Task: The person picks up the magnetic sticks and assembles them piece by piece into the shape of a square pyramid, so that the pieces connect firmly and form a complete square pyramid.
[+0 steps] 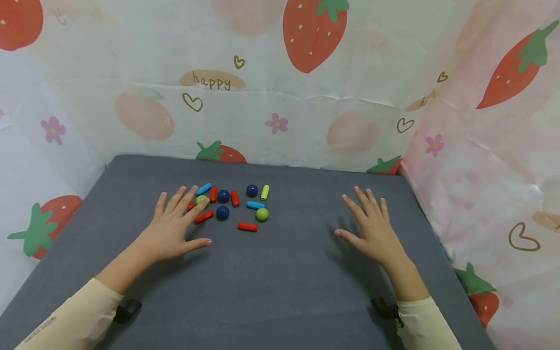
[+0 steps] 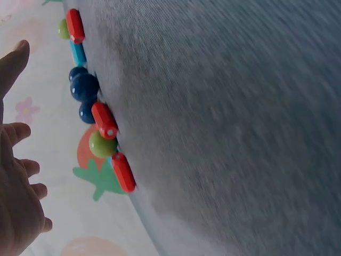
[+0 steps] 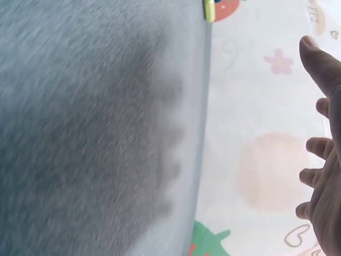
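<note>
My left hand (image 1: pixel 170 233) hovers over the grey cloth with its fingers spread, overlapping the left side of a group of wooden-looking beads in the head view. A red tube bead (image 1: pixel 203 217) and a green round bead (image 1: pixel 202 200) show by its fingers, the green one partly hidden. Dark blue round beads (image 1: pixel 222 213), more red tube beads (image 1: pixel 248 226), light blue ones (image 1: pixel 255 205), a yellow-green tube (image 1: pixel 265 192) and another green ball (image 1: pixel 262 214) lie to its right. Well right of the beads, my right hand (image 1: pixel 372 233) is raised with spread fingers, holding nothing.
A grey cloth-covered table (image 1: pixel 280 282) spreads under both hands. Behind it and along both sides hangs a white curtain (image 1: pixel 262 48) printed with strawberries, hearts and flowers. Dark straps (image 1: pixel 128 311) sit by the cream sleeves at both wrists.
</note>
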Demonstrator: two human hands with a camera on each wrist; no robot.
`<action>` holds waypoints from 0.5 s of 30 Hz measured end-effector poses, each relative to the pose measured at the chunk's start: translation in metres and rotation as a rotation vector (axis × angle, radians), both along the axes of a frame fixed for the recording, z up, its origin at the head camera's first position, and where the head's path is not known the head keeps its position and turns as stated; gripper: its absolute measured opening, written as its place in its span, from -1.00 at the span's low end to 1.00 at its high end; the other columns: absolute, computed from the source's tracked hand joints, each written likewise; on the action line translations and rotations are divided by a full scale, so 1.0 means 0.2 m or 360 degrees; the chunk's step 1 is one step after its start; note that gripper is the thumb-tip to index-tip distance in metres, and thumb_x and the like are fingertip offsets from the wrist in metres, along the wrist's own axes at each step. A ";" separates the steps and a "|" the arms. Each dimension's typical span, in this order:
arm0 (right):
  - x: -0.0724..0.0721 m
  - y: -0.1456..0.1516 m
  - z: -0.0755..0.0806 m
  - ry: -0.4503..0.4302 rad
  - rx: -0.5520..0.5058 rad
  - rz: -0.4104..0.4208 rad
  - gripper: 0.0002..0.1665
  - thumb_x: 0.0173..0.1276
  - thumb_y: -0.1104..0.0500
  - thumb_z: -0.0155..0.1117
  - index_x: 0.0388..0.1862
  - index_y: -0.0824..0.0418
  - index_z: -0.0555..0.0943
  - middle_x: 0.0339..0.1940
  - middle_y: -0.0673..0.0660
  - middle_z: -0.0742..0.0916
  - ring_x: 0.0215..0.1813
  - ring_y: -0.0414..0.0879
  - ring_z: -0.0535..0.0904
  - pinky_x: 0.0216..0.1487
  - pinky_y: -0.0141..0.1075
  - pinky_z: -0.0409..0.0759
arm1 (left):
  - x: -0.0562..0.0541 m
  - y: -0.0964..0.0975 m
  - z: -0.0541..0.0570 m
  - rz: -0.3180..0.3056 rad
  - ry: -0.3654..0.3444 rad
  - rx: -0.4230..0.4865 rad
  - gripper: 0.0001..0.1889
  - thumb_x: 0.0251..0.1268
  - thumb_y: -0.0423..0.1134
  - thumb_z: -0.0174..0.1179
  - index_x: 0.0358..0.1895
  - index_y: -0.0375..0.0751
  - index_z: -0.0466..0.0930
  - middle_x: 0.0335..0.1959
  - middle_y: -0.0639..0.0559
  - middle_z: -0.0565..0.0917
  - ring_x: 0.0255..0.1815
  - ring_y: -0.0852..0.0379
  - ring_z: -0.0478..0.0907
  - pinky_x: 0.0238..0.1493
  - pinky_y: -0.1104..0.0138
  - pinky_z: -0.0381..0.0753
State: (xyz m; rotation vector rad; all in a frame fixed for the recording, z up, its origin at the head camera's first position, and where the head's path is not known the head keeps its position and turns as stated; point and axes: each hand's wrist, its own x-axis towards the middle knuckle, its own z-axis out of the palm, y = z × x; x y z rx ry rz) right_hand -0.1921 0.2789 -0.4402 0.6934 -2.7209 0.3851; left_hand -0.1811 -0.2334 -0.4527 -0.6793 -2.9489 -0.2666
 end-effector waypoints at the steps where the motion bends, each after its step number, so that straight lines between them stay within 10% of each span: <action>1: 0.00 -0.01 0.00 -0.0003 -0.0011 0.0008 0.11 0.24 -0.26 0.49 0.67 -0.08 0.19 0.70 0.22 0.15 0.70 0.27 -0.11 0.57 0.34 -0.25 | 0.00 0.01 0.00 -0.0018 0.0005 0.0000 0.08 0.18 0.49 0.23 0.65 -0.01 0.10 0.69 -0.24 -0.09 0.67 -0.33 -0.22 0.52 -0.35 -0.37; 15: -0.05 -0.13 0.00 -0.0018 -0.0128 0.0113 0.08 0.23 -0.14 0.55 0.64 0.02 0.25 0.64 0.24 0.27 0.63 0.30 0.12 0.52 0.37 0.00 | -0.05 0.14 -0.03 -0.0177 -0.0030 0.0105 0.00 0.23 0.26 0.37 0.62 -0.12 0.16 0.64 -0.23 0.14 0.66 -0.32 -0.09 0.54 -0.30 -0.04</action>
